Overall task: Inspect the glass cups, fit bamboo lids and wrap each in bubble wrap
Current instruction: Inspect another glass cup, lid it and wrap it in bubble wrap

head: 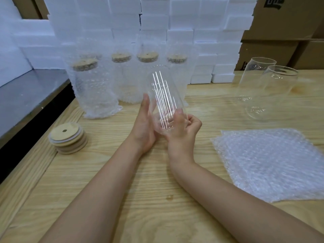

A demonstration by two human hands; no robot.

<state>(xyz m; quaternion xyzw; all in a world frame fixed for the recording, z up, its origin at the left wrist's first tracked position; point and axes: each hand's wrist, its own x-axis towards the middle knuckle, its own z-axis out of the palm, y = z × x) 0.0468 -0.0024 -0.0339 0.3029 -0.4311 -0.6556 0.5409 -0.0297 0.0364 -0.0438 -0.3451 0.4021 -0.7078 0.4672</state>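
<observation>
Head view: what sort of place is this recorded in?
Probably a packing bench in a warehouse or stockroom: stacked white foam blocks and cardboard boxes behind the wooden table, a row of bubble-wrapped lidded cups, and a bubble wrap sheet.

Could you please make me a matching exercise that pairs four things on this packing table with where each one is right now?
Things
1. stack of bamboo lids
2. bubble wrap sheet
3. glass cup being inspected
4. wrapped cups

Places
A. standing at the back, lids fitted
B. lying flat on the table, right side
C. on the table, far left
D. held between the left hand and right hand

Pairs: 1-C, 2-B, 3-D, 4-A
</observation>
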